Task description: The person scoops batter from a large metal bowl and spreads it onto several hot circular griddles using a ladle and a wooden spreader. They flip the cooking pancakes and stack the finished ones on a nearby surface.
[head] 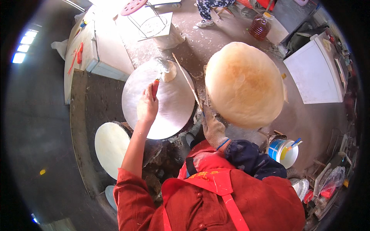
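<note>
My bare left hand (148,104) is closed around the red handle of a metal-bladed scraper (159,75), whose blade is at the far part of a round pale griddle (170,106). A small lump of dough (170,72) lies beside the blade. My right hand (213,130), in a knitted work glove, grips a long thin wooden stick (188,80) that slants over the griddle's right edge. Right of the stick is a large round flatbread (245,85), browned in its middle; what lies under it is mostly hidden.
A white bucket (289,156) with brush-like handles stands at the right. Left of the griddle is a round pale disc (112,148). A white cabinet (315,72) stands far right, a jug of reddish liquid (260,27) farther back. A person's leg (204,13) shows near a stool (134,6).
</note>
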Available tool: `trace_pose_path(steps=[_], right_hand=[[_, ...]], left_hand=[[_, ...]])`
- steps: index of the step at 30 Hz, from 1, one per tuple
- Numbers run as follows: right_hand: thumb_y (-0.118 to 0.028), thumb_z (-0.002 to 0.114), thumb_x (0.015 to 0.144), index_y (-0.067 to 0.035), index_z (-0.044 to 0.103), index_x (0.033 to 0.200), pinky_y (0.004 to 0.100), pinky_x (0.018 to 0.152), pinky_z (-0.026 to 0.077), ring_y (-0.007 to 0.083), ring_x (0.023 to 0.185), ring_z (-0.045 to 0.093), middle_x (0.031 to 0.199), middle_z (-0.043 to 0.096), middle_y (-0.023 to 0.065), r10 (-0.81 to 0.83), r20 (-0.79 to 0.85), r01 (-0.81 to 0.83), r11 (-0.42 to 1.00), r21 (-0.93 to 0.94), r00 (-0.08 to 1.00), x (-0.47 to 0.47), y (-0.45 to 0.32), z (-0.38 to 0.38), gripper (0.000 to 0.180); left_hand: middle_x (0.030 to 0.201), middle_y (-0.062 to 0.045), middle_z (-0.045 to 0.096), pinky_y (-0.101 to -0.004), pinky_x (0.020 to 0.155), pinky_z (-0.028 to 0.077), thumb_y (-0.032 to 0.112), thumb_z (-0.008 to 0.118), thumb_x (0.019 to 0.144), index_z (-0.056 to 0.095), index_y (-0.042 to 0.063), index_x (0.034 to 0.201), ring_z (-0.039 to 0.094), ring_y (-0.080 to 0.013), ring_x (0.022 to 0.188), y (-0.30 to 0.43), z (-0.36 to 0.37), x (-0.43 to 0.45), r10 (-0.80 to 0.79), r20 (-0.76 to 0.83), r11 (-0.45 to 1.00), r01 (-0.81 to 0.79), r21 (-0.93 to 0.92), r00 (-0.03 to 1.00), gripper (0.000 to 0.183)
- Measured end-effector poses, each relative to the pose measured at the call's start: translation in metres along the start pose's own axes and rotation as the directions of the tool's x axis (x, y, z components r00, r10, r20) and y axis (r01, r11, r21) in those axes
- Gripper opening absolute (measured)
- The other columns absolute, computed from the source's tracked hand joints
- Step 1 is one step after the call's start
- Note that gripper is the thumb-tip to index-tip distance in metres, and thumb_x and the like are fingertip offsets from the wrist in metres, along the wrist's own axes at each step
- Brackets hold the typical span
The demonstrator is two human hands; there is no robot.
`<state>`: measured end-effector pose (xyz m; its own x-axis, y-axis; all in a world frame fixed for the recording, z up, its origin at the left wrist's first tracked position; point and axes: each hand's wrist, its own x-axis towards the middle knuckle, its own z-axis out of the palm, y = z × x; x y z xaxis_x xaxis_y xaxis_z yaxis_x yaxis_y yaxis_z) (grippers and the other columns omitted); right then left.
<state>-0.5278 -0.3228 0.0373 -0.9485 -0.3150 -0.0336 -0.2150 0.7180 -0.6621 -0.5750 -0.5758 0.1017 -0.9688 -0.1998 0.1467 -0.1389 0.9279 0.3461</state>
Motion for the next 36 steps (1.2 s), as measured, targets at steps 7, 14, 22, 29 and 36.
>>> trace_pose_path(steps=[7, 14, 22, 29, 36], right_hand=[[-0.023, 0.046, 0.091, -0.010, 0.034, 0.137, 0.0492, 0.066, 0.049, 0.0411, 0.079, 0.061, 0.108, 0.057, 0.0247, 0.022, -0.035, -0.025, 0.998, -0.063, 0.999, -0.002, -0.024, 0.006, 0.049], [-0.023, 0.045, 0.091, -0.008, 0.031, 0.136, 0.0524, 0.068, 0.047, 0.0439, 0.078, 0.059, 0.097, 0.059, 0.0234, 0.070, 0.068, -0.066, 0.997, -0.049, 0.995, 0.012, -0.059, 0.036, 0.049], [-0.026, 0.041, 0.093, -0.017, 0.031, 0.138, 0.0514, 0.067, 0.047, 0.0424, 0.078, 0.059, 0.099, 0.060, 0.0218, 0.071, -0.041, -0.076, 0.988, -0.136, 0.997, 0.004, -0.047, 0.017, 0.047], [-0.025, 0.043, 0.092, -0.015, 0.030, 0.138, 0.0517, 0.069, 0.047, 0.0425, 0.082, 0.059, 0.104, 0.058, 0.0233, 0.124, -0.021, -0.125, 0.987, -0.097, 0.992, 0.012, -0.061, 0.043, 0.049], [-0.030, 0.042, 0.093, -0.012, 0.033, 0.136, 0.0514, 0.068, 0.048, 0.0424, 0.080, 0.060, 0.102, 0.059, 0.0225, 0.105, -0.033, -0.109, 0.973, -0.203, 0.994, 0.024, -0.048, 0.037, 0.048]], left_hand=[[0.106, -0.018, 0.055, -0.0444, 0.076, 0.049, 0.002, 0.060, 0.073, 0.048, 0.005, 0.112, 0.059, -0.0363, 0.090, -0.019, -0.003, 0.018, -0.030, -0.005, 0.989, 0.030, 0.146, 1.000, 0.042], [0.093, -0.018, 0.059, -0.0429, 0.077, 0.047, 0.000, 0.059, 0.069, 0.055, 0.001, 0.096, 0.059, -0.0356, 0.087, -0.041, 0.001, 0.030, 0.004, -0.130, 0.988, 0.017, 0.157, 0.992, 0.027], [0.086, -0.019, 0.062, -0.0437, 0.075, 0.047, 0.001, 0.057, 0.070, 0.056, 0.003, 0.093, 0.060, -0.0360, 0.081, -0.060, 0.009, 0.023, -0.030, -0.129, 0.996, 0.041, 0.084, 0.991, 0.023], [0.086, -0.019, 0.062, -0.0441, 0.075, 0.047, 0.005, 0.058, 0.070, 0.057, 0.003, 0.091, 0.060, -0.0362, 0.082, -0.064, 0.015, 0.012, -0.076, -0.103, 0.997, 0.075, -0.015, 0.992, 0.021], [0.088, -0.018, 0.061, -0.0437, 0.077, 0.046, 0.006, 0.059, 0.071, 0.058, 0.002, 0.091, 0.060, -0.0360, 0.084, -0.080, 0.014, -0.005, -0.172, -0.086, 0.982, 0.164, -0.090, 0.981, 0.021]])
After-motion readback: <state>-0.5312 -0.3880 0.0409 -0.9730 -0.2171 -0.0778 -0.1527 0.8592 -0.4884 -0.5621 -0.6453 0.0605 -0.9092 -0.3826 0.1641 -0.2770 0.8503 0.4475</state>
